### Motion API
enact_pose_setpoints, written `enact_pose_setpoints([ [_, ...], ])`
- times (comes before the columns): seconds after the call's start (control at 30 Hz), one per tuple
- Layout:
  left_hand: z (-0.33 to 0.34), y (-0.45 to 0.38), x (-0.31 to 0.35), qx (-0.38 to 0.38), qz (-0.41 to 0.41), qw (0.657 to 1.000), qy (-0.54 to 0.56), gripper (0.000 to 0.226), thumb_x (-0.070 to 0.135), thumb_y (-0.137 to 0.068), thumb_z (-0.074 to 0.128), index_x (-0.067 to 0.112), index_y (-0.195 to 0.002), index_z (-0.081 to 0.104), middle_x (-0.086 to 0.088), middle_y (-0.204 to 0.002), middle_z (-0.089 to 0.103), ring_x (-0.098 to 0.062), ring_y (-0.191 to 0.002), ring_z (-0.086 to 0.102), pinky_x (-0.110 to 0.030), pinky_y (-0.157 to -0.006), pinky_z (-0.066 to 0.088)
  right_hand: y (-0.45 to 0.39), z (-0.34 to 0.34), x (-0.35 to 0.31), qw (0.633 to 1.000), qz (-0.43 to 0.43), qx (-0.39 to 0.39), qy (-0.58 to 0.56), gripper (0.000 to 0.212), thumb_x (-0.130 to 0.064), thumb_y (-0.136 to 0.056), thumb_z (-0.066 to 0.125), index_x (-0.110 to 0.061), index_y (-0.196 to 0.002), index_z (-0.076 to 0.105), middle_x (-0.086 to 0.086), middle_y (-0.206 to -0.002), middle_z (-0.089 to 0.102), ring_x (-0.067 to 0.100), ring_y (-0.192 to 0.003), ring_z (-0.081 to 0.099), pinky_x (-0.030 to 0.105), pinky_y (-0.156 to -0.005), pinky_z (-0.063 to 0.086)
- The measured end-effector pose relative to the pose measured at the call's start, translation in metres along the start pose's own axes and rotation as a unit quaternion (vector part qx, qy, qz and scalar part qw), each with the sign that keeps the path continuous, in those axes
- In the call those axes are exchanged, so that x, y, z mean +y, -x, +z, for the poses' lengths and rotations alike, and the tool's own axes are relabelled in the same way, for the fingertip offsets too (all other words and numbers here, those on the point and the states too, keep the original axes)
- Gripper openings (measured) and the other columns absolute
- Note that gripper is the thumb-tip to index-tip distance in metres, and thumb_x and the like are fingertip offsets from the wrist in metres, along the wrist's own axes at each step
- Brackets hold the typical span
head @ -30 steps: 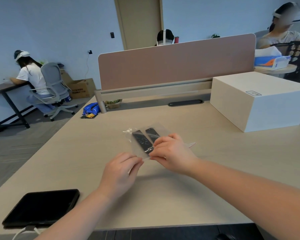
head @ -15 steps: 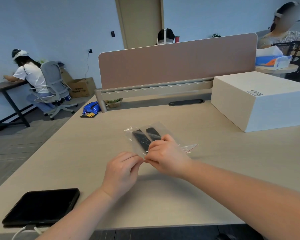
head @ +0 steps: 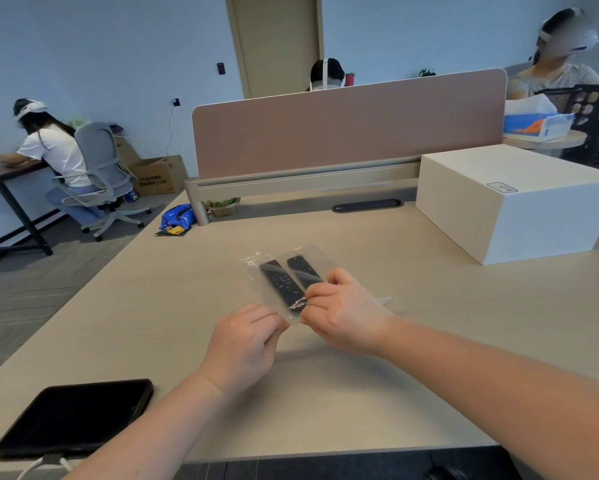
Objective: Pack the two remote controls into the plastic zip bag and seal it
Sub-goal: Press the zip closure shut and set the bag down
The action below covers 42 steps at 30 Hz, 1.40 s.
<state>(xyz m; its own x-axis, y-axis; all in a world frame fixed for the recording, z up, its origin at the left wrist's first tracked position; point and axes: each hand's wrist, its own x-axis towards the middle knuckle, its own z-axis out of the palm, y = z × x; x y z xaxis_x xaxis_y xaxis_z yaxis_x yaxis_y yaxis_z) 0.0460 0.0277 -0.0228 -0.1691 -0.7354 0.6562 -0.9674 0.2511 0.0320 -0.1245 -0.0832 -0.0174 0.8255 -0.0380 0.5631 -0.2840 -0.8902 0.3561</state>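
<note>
One clear plastic zip bag [head: 280, 271] lies flat on the table [head: 429, 306], just beyond both hands, and two black remote controls sit inside it side by side, touching or nearly so along their long edges. The left-hand remote [head: 280, 283] shows its buttons through the film; the right-hand remote [head: 303, 269] is partly covered at its near end by the right hand [head: 343, 311].

Both hands meet at the bag's near edge. The left hand [head: 244, 344] is curled, thumb and fingertips pressed together on the near corner of the bag. The right hand is likewise pinching the bag's near edge just beside the left, fingers bent over the plastic. The two hands are nearly touching each other. Whether the zip strip is fully closed cannot be told.

Near the left forearm, at the table's near corner, lies one dark tablet [head: 73, 415] with a white cable [head: 36, 467] plugged into its near side. Well beyond the right hand stands one large white box [head: 512, 206]. Far beyond the left hand, one blue snack packet [head: 177, 218] lies near the foot of the pink divider [head: 346, 129].
</note>
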Motion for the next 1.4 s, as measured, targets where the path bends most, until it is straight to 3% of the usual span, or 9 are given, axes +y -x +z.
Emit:
enact_pose_setpoints([
  [0.17, -0.002, 0.004, -0.004, -0.009, 0.003, 1.0, -0.006, 0.046, 0.036, -0.095, 0.032, 0.016, -0.068, 0.063, 0.001, -0.063, 0.065, -0.023, -0.061, 0.059, -0.031, -0.048, 0.048, 0.029, -0.011, 0.03, 0.998, 0.022, -0.022, 0.045, 0.021, -0.004, -0.073, 0.065, -0.015, -0.058, 0.055, -0.002, -0.054, 0.06, 0.021, -0.071, 0.063, 0.033, -0.063, 0.035],
  [0.43, 0.007, 0.012, 0.003, -0.027, 0.011, 1.0, -0.009, 0.045, 0.035, -0.094, 0.033, 0.017, -0.068, 0.064, 0.001, -0.063, 0.064, -0.023, -0.061, 0.06, -0.03, -0.047, 0.048, 0.085, -0.016, 0.059, 0.984, 0.09, -0.123, 0.088, 0.02, 0.002, -0.057, 0.068, -0.015, -0.065, 0.062, -0.004, -0.056, 0.063, 0.02, -0.073, 0.065, 0.033, -0.064, 0.038],
  [0.7, 0.009, 0.019, 0.015, -0.039, 0.033, 0.999, -0.008, 0.037, 0.03, -0.092, 0.037, 0.02, -0.067, 0.063, 0.004, -0.061, 0.062, -0.017, -0.058, 0.055, -0.02, -0.051, 0.037, 0.11, -0.013, 0.056, 0.962, 0.17, -0.209, 0.053, 0.034, -0.003, -0.042, 0.083, -0.012, -0.072, 0.068, -0.001, -0.058, 0.067, 0.02, -0.051, 0.064, 0.021, -0.037, 0.048],
  [0.8, 0.015, 0.027, 0.011, -0.076, 0.031, 0.997, -0.009, 0.025, 0.03, -0.085, 0.047, 0.022, -0.067, 0.063, 0.006, -0.064, 0.063, -0.015, -0.061, 0.056, -0.025, -0.05, 0.048, 0.108, -0.013, 0.053, 0.958, 0.166, -0.234, 0.025, 0.028, -0.002, -0.058, 0.075, -0.011, -0.084, 0.067, 0.003, -0.068, 0.069, 0.022, -0.065, 0.068, 0.024, -0.045, 0.054],
  [0.9, 0.015, 0.034, 0.01, -0.159, 0.014, 0.987, 0.024, 0.04, 0.052, -0.088, 0.04, 0.026, -0.072, 0.066, 0.012, -0.069, 0.065, -0.008, -0.066, 0.058, -0.022, -0.054, 0.052, 0.097, -0.024, 0.055, 0.925, 0.219, -0.306, -0.048, 0.047, -0.002, -0.088, 0.043, -0.022, -0.13, 0.046, 0.006, -0.11, 0.063, 0.025, -0.107, 0.057, 0.033, -0.079, 0.051],
  [1.0, 0.001, 0.024, 0.011, -0.193, -0.045, 0.979, 0.052, 0.06, 0.077, -0.076, 0.028, 0.032, -0.087, 0.066, 0.014, -0.076, 0.066, -0.004, -0.068, 0.058, -0.024, -0.061, 0.051, 0.08, -0.039, 0.055, 0.881, 0.308, -0.343, -0.109, 0.057, -0.005, -0.089, 0.038, -0.032, -0.14, 0.033, 0.006, -0.123, 0.055, 0.026, -0.115, 0.052, 0.035, -0.089, 0.049],
  [1.1, -0.007, 0.006, 0.012, -0.146, -0.226, 0.953, 0.14, 0.065, 0.079, -0.074, 0.023, 0.037, -0.11, 0.057, 0.015, -0.088, 0.067, -0.005, -0.074, 0.058, -0.027, -0.07, 0.046, 0.065, -0.037, 0.056, 0.839, 0.448, -0.254, -0.178, 0.046, -0.01, -0.09, 0.046, -0.027, -0.133, 0.045, 0.003, -0.125, 0.06, 0.025, -0.112, 0.057, 0.034, -0.091, 0.049],
  [1.23, 0.013, -0.024, -0.009, -0.132, -0.483, 0.845, 0.191, 0.058, 0.051, -0.088, 0.045, 0.022, -0.136, 0.031, -0.003, -0.105, 0.061, -0.027, -0.102, 0.055, -0.034, -0.09, 0.039, 0.039, -0.021, 0.061, 0.767, 0.562, -0.191, -0.243, 0.036, -0.017, -0.092, 0.043, -0.021, -0.125, 0.054, 0.009, -0.118, 0.066, 0.028, -0.103, 0.062, 0.033, -0.087, 0.05],
  [1.4, 0.036, -0.049, -0.023, -0.14, -0.525, 0.799, 0.258, 0.075, 0.042, -0.077, 0.067, 0.024, -0.138, 0.028, -0.007, -0.116, 0.055, -0.024, -0.098, 0.054, -0.03, -0.088, 0.042, 0.008, 0.003, 0.066, 0.692, 0.61, -0.215, -0.319, 0.055, -0.034, -0.092, 0.053, -0.014, -0.14, 0.035, 0.014, -0.133, 0.053, 0.032, -0.117, 0.054, 0.035, -0.097, 0.045],
])
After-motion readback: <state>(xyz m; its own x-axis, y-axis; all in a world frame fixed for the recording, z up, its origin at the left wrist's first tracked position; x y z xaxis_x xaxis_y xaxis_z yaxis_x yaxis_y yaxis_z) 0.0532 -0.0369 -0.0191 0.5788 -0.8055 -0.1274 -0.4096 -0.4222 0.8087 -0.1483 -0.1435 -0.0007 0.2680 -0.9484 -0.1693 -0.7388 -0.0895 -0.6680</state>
